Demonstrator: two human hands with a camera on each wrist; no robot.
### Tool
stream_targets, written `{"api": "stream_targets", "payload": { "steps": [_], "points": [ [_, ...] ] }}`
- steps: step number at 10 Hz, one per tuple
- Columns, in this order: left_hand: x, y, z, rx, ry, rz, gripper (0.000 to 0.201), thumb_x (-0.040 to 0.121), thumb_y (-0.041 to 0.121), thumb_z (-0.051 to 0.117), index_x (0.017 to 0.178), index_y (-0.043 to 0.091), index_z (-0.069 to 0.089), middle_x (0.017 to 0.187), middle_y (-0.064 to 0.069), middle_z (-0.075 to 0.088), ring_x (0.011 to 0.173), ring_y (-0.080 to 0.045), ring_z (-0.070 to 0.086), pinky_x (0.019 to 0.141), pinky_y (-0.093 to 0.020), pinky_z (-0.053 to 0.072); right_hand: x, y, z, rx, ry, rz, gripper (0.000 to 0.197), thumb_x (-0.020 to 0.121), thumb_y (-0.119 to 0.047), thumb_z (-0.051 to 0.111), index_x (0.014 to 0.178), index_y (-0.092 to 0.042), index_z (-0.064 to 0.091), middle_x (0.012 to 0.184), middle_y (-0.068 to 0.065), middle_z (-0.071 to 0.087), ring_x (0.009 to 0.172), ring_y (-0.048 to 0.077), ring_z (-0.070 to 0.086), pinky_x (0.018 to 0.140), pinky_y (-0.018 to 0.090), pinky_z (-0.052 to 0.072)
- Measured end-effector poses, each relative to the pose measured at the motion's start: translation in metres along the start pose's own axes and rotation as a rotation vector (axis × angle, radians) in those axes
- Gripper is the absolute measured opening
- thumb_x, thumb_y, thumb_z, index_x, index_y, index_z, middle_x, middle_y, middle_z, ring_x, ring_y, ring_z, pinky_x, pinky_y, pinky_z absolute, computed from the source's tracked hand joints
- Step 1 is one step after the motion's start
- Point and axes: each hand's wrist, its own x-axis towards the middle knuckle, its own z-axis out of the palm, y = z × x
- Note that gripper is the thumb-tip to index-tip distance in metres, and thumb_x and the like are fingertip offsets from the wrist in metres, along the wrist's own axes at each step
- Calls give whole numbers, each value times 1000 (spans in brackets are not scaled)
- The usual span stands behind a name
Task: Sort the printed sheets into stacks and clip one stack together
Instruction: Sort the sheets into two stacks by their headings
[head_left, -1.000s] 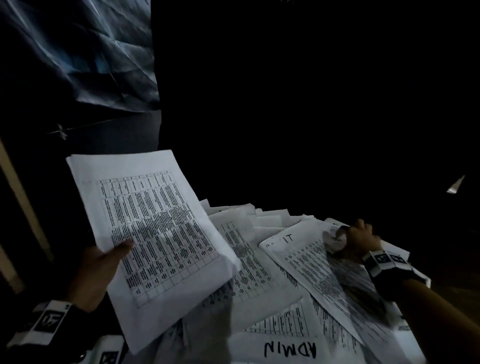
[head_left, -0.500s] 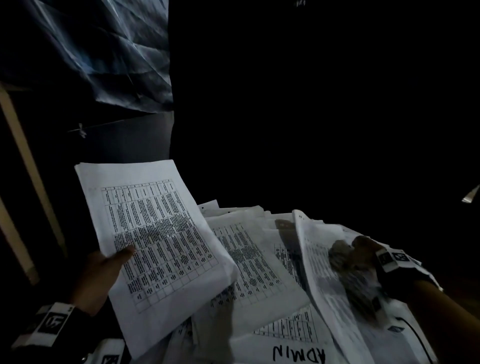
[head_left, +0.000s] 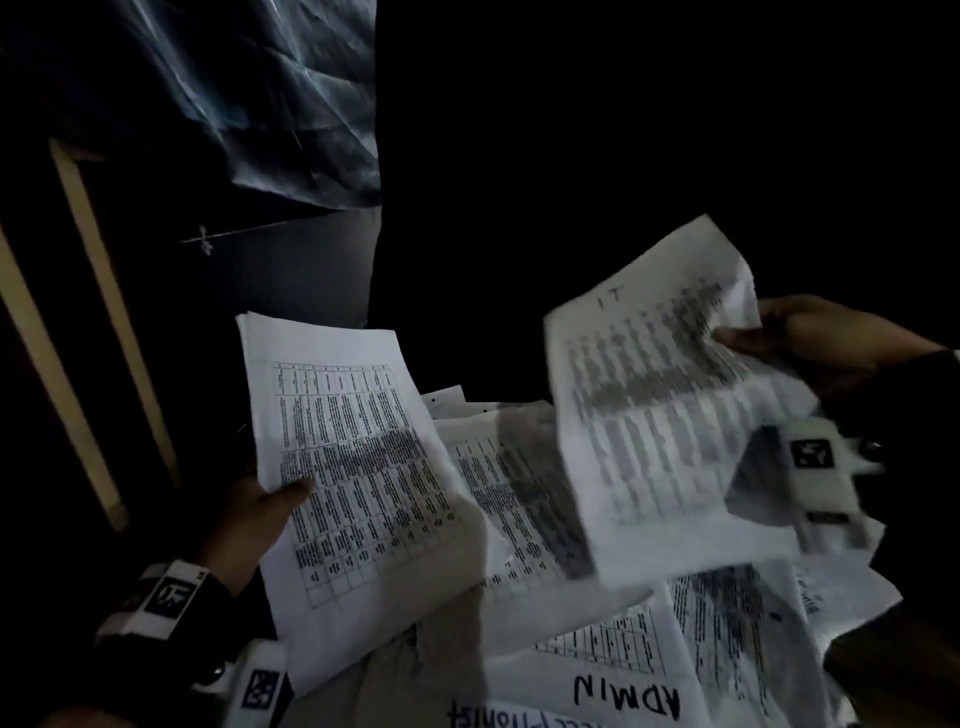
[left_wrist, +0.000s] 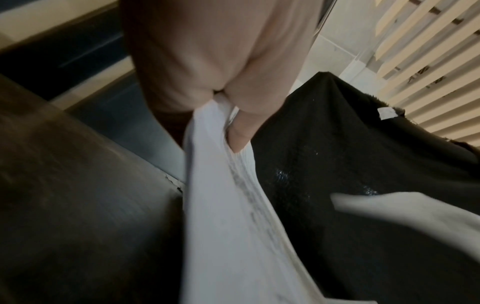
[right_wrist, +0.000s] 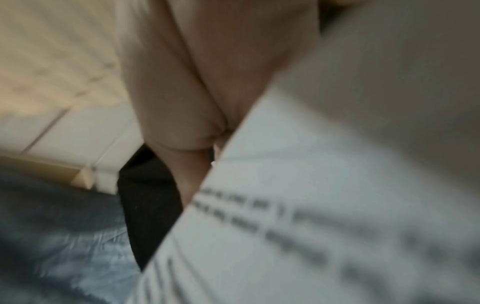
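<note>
My left hand (head_left: 260, 519) grips a stack of printed table sheets (head_left: 353, 467) by its left edge, thumb on top, held up over the pile. In the left wrist view the same stack (left_wrist: 223, 205) runs edge-on from the hand (left_wrist: 233, 115). My right hand (head_left: 810, 338) pinches a sheet marked "IT" (head_left: 649, 415) at its right edge and holds it lifted and blurred. The right wrist view shows that sheet (right_wrist: 311, 205) close beside the fingers (right_wrist: 182, 123). Loose printed sheets (head_left: 519, 519) lie spread below, one marked "ADMIN" (head_left: 623, 696). No clip is visible.
The scene is very dark. The sheets lie on a black cloth (left_wrist: 350, 144). Crumpled bluish plastic (head_left: 270, 93) hangs at the upper left, with pale wooden slats (head_left: 104, 312) at the left edge.
My right hand has lifted the "IT" sheet off the pile, up and to the right. The left hand's stack stays held in about the same place.
</note>
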Motion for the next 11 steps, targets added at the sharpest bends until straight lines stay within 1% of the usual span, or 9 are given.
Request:
{"api": "stream_targets", "payload": {
  "steps": [1,2,3,4,6,7,8,9,11],
  "points": [
    [-4,3,4,47,22,6,36,87,5,63,110,-22,55,81,-26,58,76,-34,56,75,-38,43,12,12,33,261,-207,230,17,91,-5,53,103,-3,65,87,9,74,78,23,72,75,37,59],
    [-6,5,5,64,39,14,45,87,5,64,119,-22,49,104,-41,59,100,-49,58,89,-51,46,27,60,87,-32,-247,317,28,86,-19,65,101,4,64,91,16,72,82,30,69,70,35,59],
    [-1,-2,-2,44,-15,-57,36,85,12,68,110,-12,58,96,-24,59,85,-30,56,76,-37,42,32,109,135,-547,-272,351,25,92,-31,57,86,-8,49,74,7,53,76,25,55,68,32,44],
    [0,-6,-8,70,-45,-67,48,80,24,74,115,-5,59,112,-22,62,99,-36,60,93,-46,46,24,120,156,-471,-304,392,21,82,-18,68,75,-20,48,69,-6,45,60,9,45,64,25,44],
    [-12,8,-1,105,-3,-45,35,88,4,61,119,-11,56,106,-26,63,100,-40,59,95,-50,45,19,119,161,-330,-233,254,22,79,-3,68,72,-6,47,77,15,57,76,28,60,48,28,54],
    [-9,5,-6,103,-13,-65,24,89,2,60,112,-4,59,101,-19,60,94,-33,57,95,-49,43,22,94,125,-405,-160,207,26,74,-27,76,74,-8,58,78,13,60,76,24,55,77,40,55],
    [-7,4,-10,121,-43,-69,13,88,4,62,99,7,57,90,-13,56,85,-28,54,83,-39,41,25,77,72,-12,-22,154,85,47,-53,86,96,13,64,97,25,67,77,30,64,74,41,58],
    [-2,-2,-11,108,-76,-72,21,87,6,64,107,4,58,98,-16,57,92,-30,55,86,-43,45,22,81,45,310,-7,278,50,67,-21,80,109,-2,62,139,15,51,124,21,54,107,32,42],
    [2,-2,-1,169,-107,-87,13,85,13,68,82,11,56,91,-16,53,85,-28,53,79,-40,41,-14,136,60,-126,-77,473,11,91,-8,58,98,-4,67,107,22,62,106,37,60,95,49,47]
  ]
}}
